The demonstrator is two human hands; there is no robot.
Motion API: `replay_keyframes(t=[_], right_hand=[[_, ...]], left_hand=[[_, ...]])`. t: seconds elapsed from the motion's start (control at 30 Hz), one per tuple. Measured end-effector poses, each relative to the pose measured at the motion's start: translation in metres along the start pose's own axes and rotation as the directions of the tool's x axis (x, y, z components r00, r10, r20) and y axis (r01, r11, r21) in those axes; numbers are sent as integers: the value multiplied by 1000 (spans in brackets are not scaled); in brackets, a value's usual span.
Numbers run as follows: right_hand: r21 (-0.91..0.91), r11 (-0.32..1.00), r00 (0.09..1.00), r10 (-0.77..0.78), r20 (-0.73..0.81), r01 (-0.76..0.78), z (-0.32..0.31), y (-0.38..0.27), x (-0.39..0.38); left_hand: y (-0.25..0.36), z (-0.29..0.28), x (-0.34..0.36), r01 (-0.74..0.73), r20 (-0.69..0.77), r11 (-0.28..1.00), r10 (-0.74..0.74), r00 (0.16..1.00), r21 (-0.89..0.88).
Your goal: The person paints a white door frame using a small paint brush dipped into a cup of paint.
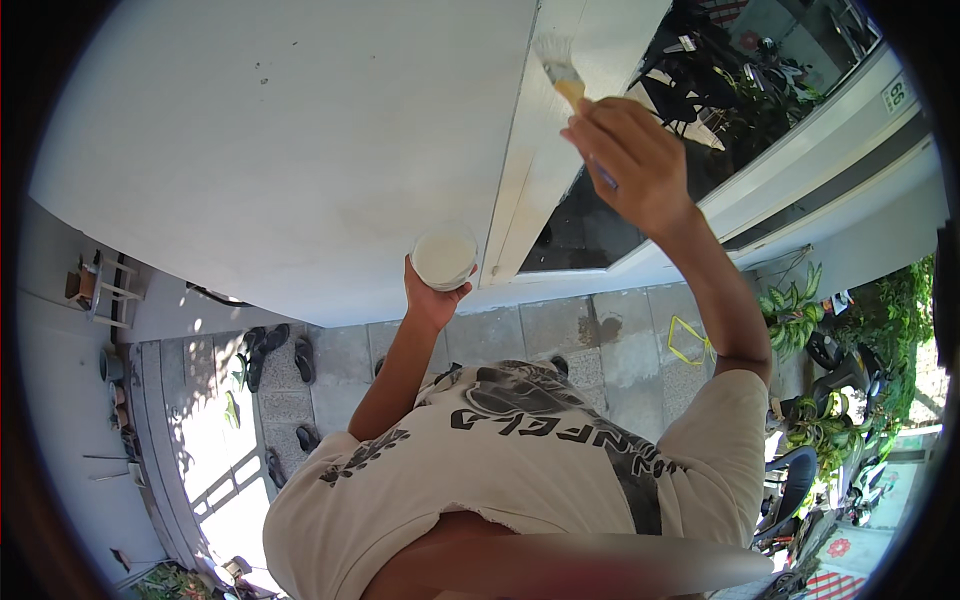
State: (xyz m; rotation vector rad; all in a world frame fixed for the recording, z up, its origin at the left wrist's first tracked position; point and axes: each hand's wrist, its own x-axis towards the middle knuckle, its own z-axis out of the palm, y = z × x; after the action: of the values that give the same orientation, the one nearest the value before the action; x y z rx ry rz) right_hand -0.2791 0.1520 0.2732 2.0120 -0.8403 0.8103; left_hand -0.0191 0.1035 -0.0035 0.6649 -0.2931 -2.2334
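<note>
My right hand [635, 155] is raised and closed around the handle of a paintbrush [563, 72]. The brush's pale bristles lie over the white window frame [520, 150]; whether they touch it I cannot tell. Lower down, my left hand [436, 296] grips a round white tub [445, 256] from below and the side, close to the wall. Pale, whitish stuff fills the view into the tub's top. Dark glass [590, 225] within the frame lies behind my right wrist.
A white wall [300, 130] spans the left and middle. Several dark shoes [265, 350] lie on the paved floor [475, 340]. A yellow loop [685, 340] lies on the paving at right, near potted plants [795, 310]. A small stool [115, 290] stands far left.
</note>
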Motion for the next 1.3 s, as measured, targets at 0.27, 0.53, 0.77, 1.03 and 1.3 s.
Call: replay_keyframes(t=[0.27, 0.53, 0.77, 1.03, 1.3], right_hand=[[415, 762, 867, 431, 248, -498, 10, -61, -57], [742, 96, 551, 733, 398, -664, -31, -61, -21], [587, 153, 570, 520, 636, -795, -18, -93, -16], [489, 604, 760, 346, 551, -630, 36, -110, -34], [451, 653, 763, 324, 560, -609, 47, -120, -33]], left_hand=[[-3, -5, -3, 9, -6, 1000, -9, 1000, -9], [-7, 20, -9, 4, 19, 994, -6, 1000, 111], [-15, 43, -21, -21, -34, 995, 24, 999, 97], [-17, 44, -22, 0, 103, 1000, -3, 995, 29], [-16, 41, -21, -11, 81, 1000, 10, 997, 8]])
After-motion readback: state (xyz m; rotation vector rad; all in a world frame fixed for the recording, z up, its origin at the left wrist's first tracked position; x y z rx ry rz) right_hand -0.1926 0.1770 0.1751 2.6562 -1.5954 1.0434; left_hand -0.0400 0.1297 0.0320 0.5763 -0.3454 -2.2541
